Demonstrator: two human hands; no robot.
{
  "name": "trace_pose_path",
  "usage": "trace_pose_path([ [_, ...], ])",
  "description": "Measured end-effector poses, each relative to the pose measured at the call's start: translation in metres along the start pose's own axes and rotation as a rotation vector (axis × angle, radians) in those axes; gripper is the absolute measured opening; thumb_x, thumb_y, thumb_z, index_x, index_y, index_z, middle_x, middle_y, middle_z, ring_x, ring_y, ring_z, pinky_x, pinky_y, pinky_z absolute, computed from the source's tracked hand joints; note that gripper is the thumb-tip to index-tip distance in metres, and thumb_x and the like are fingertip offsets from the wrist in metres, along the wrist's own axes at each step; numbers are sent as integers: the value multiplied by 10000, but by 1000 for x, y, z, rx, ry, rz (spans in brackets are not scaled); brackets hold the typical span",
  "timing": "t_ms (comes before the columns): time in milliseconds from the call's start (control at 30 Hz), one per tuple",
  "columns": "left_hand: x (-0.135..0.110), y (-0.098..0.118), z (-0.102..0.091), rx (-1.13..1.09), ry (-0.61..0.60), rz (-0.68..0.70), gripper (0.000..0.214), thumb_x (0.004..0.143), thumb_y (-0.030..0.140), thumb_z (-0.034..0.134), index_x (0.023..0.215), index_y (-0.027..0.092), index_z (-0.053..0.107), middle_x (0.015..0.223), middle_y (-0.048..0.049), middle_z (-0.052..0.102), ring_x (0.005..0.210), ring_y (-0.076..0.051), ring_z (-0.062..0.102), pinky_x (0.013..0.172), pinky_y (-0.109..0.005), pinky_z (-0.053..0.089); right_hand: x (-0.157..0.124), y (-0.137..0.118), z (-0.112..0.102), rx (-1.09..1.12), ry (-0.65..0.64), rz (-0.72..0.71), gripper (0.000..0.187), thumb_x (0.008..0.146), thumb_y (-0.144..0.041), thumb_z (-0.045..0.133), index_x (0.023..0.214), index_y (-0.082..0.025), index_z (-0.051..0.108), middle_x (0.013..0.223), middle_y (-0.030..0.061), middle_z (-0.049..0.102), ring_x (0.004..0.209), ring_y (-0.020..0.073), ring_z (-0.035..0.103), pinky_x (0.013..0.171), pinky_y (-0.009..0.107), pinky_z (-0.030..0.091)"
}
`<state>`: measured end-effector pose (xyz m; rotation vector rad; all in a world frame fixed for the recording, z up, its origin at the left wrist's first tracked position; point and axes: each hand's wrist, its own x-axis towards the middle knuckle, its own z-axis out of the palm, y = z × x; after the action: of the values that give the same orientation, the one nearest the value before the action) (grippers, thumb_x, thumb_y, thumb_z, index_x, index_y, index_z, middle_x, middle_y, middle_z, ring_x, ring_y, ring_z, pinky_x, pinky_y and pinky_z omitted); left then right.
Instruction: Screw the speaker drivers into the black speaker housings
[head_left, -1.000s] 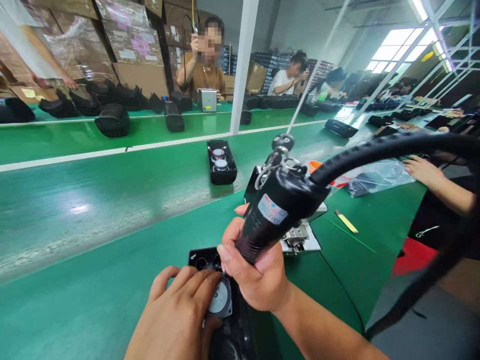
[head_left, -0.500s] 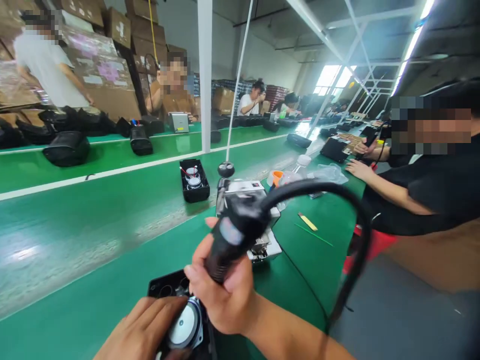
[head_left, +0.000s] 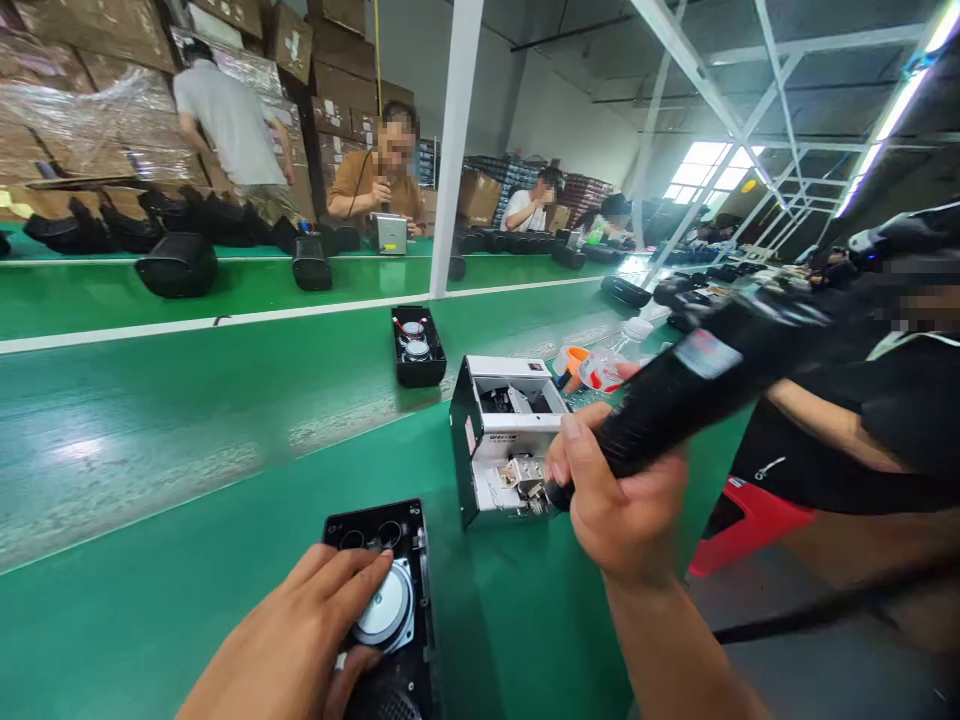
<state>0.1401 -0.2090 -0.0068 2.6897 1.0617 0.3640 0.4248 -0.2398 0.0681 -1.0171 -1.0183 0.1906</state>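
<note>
While left hand [head_left: 300, 640] steadies speaker [head_left: 384, 607], right hand [head_left: 622, 495] grips screwdriver [head_left: 697, 385]

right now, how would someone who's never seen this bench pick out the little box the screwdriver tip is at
Start at the near edge of the green bench, then move right from the left hand on the black speaker housing. The right hand points its black electric screwdriver at the screw feeder box. It is the only white-topped, open metal box there; its neighbours are black.
</note>
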Motion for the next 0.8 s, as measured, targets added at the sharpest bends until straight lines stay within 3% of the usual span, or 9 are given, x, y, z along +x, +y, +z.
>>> trace_pose_path([
  [133,7,17,-15,-65,-196,-131,613,900,125,578,1463,320,724,1424,-62,752,1310,-323,714,1063,-517,674,-18,-18,1,116,-128,283,415,995,-271,796,1332,-289,555,728,-100,592,464,102,522,426,230,522],
  [267,11,28,-24,-113,-275,-194,639,909,63,606,1515,248,681,1464,-99,709,1360,-326,647,1149,-533,606,-38,-49,5,325,-120,283,276,1034,-210,739,1246,-325,606,686,-104,525,450,83,481,439,208,511],
  [367,13,32,-27,-142,-299,-196,657,904,35,604,1533,216,659,1468,-108,696,1360,-329,625,1158,-538,591,-52,-63,15,412,-160,250,354,1063,-164,682,1330,-383,600,678,-100,533,444,94,491,464,232,531],
  [500,15,36,-29,-161,-292,-209,657,891,11,617,1514,211,671,1441,-92,707,1343,-324,620,1167,-528,582,-72,-56,38,454,-176,192,480,1086,-230,677,1480,-453,514,684,-104,555,464,112,497,501,255,547],
  [633,16,38,-30,-165,-269,-192,620,883,-14,621,1456,206,710,1406,-86,732,1305,-321,636,1153,-533,593,-84,-35,55,423,-178,138,467,1072,-223,693,1478,-398,542,678,-107,550,463,107,499,484,231,531],
  [800,16,38,-29,-178,-256,-196,600,889,-15,647,1444,200,716,1390,-74,740,1289,-316,633,1153,-532,593,-87,-25,58,406,-185,179,469,1071,-186,667,1486,-364,537,695,-103,567,474,104,519,486,235,538],
])
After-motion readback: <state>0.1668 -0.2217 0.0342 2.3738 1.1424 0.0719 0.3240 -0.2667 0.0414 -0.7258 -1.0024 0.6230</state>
